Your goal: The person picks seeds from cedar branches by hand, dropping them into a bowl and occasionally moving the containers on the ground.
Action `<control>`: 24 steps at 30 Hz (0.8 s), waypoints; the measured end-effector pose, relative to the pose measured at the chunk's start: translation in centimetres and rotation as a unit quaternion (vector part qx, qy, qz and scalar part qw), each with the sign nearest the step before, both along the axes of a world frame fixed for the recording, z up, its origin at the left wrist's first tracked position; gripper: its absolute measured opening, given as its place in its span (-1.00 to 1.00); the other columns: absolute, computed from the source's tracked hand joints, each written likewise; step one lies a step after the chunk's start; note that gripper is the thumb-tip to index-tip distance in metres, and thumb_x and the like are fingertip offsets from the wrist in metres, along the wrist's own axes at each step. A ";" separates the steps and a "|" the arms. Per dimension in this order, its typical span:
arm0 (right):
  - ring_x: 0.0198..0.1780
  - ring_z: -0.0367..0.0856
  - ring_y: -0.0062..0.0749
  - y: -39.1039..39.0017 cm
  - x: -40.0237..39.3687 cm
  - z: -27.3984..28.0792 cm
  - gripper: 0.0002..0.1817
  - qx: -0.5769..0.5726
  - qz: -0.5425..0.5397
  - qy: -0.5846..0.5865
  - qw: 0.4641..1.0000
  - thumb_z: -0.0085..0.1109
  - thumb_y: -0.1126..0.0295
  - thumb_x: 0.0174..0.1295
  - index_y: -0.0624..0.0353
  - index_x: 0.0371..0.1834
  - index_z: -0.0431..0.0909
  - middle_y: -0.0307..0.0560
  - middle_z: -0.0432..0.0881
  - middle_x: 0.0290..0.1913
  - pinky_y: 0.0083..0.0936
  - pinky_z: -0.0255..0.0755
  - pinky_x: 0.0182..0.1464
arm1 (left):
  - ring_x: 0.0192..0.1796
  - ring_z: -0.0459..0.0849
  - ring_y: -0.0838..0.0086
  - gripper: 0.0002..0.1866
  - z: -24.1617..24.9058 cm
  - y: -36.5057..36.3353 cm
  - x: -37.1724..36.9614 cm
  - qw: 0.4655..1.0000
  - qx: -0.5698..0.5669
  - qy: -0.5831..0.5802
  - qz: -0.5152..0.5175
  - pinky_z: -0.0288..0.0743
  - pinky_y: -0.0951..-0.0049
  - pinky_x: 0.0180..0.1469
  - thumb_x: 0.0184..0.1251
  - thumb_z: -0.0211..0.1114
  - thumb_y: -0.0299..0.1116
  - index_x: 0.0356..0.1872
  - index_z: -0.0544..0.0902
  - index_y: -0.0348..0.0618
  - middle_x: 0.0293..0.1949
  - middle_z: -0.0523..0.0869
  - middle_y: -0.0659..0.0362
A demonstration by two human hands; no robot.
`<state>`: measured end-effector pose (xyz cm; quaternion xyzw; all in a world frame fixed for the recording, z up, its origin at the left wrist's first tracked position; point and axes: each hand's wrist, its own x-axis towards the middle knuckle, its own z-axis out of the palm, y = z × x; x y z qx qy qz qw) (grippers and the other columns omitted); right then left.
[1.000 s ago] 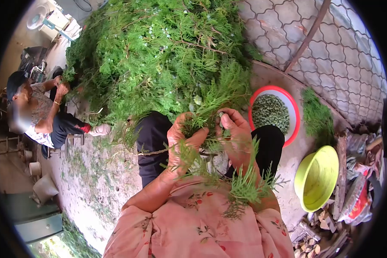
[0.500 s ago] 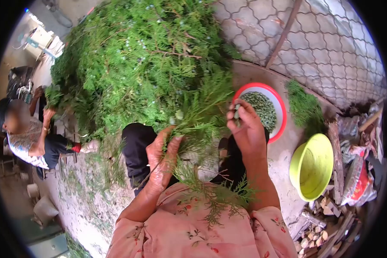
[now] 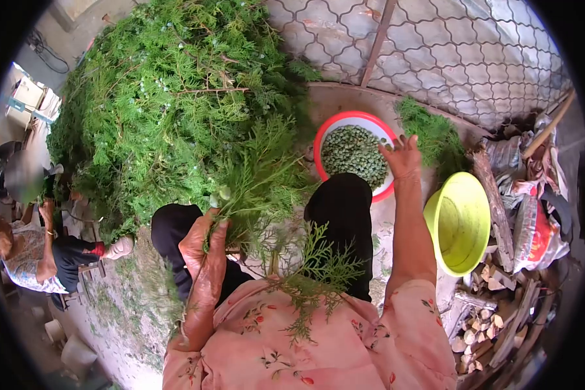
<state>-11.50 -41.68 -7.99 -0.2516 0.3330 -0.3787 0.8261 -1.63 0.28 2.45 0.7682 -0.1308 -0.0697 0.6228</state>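
Observation:
My left hand (image 3: pixel 203 253) is closed around the stem of a leafy green conifer branch (image 3: pixel 257 182), whose foliage fans out above my lap. A pale green cone (image 3: pixel 224 192) shows near its thumb and fingertips. My right hand (image 3: pixel 404 158) hovers at the right rim of a white basin with a red rim (image 3: pixel 320 133). Its fingers are spread. Many small green cones (image 3: pixel 354 156) lie in the basin, and one sits close to those fingertips. Another sprig (image 3: pixel 315 279) rests on my lap and the pink floral shirt.
A large heap of cut conifer branches (image 3: pixel 162 110) rises ahead. At the left, another person (image 3: pixel 32 253) sits with greenery. On the right are a yellow-green basin (image 3: pixel 461 224), a loose green sprig (image 3: pixel 429 133), split firewood (image 3: pixel 481 331), bags (image 3: pixel 533 234) and a wire-mesh fence (image 3: pixel 448 58).
My right hand has moved from beside the branch to the basin, and its fingers have opened, letting go of the small cones. My left hand still grips the branch. The view has shifted rightward.

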 end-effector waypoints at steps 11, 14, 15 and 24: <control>-0.21 0.56 -0.47 5.5 1.9 6.7 -0.66 -0.287 0.099 0.115 0.946 0.10 0.35 0.25 0.31 0.03 0.44 -0.04 0.58 -0.18 -0.55 0.51 -0.22 | -0.31 0.64 0.30 -0.72 0.4 -0.9 0.5 0.961 0.103 -0.245 -0.077 0.49 0.46 -0.23 -0.05 0.30 -0.64 -0.22 0.63 -0.26 -0.32 0.66 0.03; -0.56 0.45 -0.71 15.6 3.3 14.1 -0.87 -0.381 0.247 0.104 0.885 0.13 0.45 0.18 0.20 -0.24 0.61 -0.29 0.57 -0.53 -0.71 0.34 -0.50 | -0.29 0.63 0.33 -0.71 0.7 -1.2 0.4 0.947 0.128 -0.281 -0.089 0.48 0.47 -0.20 -0.04 0.28 -0.67 -0.19 0.63 -0.30 -0.30 0.66 0.02; -0.54 0.44 -0.73 17.7 3.4 14.8 -0.83 -0.436 0.302 0.115 0.840 0.18 0.52 0.10 0.16 -0.22 0.62 -0.29 0.57 -0.50 -0.72 0.33 -0.49 | -0.30 0.63 0.34 -0.72 0.7 -1.2 0.3 0.952 0.119 -0.268 -0.094 0.47 0.48 -0.21 -0.02 0.27 -0.67 -0.20 0.63 -0.31 -0.31 0.66 0.02; -0.34 0.53 -0.42 23.9 5.0 11.6 -0.65 -0.628 0.289 0.028 0.722 0.38 0.56 -0.17 0.24 -0.21 0.60 -0.12 0.56 -0.32 -0.61 0.39 -0.29 | -0.35 0.61 0.47 -0.83 0.9 -0.5 0.1 0.979 0.080 -0.163 -0.092 0.46 0.54 -0.28 0.12 0.27 -0.56 -0.23 0.62 -0.33 -0.36 0.65 0.07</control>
